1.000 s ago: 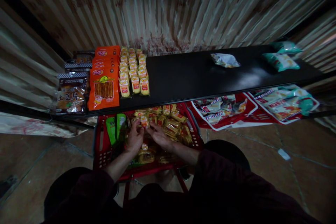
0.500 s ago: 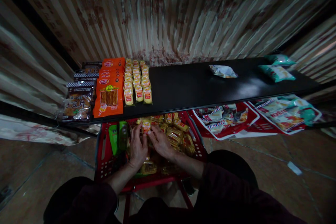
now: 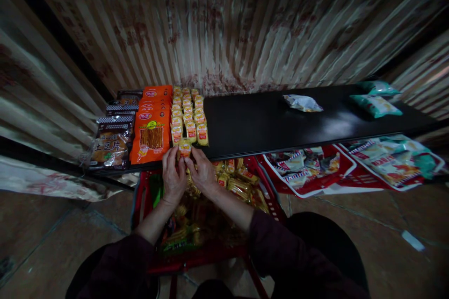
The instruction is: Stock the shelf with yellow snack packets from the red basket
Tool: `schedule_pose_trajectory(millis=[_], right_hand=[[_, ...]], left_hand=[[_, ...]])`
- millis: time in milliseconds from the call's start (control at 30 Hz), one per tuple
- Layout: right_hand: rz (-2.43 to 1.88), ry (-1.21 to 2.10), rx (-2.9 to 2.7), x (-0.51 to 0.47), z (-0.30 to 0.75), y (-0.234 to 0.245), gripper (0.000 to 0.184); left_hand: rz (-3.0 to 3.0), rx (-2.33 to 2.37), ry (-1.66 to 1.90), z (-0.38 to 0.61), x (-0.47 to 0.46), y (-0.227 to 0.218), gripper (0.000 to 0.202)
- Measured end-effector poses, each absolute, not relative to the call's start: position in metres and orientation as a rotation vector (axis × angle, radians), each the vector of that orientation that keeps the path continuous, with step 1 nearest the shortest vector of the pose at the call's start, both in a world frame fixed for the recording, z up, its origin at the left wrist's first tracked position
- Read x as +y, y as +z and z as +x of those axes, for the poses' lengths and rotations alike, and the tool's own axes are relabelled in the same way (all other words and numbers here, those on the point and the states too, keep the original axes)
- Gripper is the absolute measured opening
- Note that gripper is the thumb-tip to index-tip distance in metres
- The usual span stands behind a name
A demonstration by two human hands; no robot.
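My left hand (image 3: 173, 175) and my right hand (image 3: 202, 172) are raised together at the front edge of the black shelf (image 3: 280, 121), both pinched on small yellow snack packs (image 3: 184, 148). Just beyond them several rows of the same yellow packs (image 3: 187, 117) lie on the shelf. Below my wrists stands a red basket (image 3: 140, 201) filled with more yellow packs (image 3: 238, 184) and a green packet (image 3: 157, 190).
Orange snack bags (image 3: 150, 126) and dark brown bags (image 3: 110, 142) lie left of the yellow rows. A pale packet (image 3: 302, 102) and green bags (image 3: 375, 105) sit far right on the shelf. Red-edged trays of snacks (image 3: 315, 168) lie under it. A striped curtain (image 3: 228, 23) hangs behind.
Both hands rose out of the red basket to the shelf's front edge, carrying small yellow packs. The view shifted down slightly.
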State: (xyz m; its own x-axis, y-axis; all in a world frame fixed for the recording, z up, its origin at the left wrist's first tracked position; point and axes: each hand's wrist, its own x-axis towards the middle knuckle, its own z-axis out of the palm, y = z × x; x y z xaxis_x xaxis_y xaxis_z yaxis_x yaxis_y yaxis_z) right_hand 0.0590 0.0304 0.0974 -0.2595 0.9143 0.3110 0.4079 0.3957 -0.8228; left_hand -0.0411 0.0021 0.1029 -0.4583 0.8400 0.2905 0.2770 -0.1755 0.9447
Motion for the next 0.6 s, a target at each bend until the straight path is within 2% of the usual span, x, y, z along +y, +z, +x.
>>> schedule_pose_trajectory(millis=[600], right_hand=[[-1.355, 0.623, -1.826, 0.051, 0.025, 0.094, 0.041]], left_hand=[[1.331, 1.685, 1.579, -0.06, 0.023, 0.088, 0.041]])
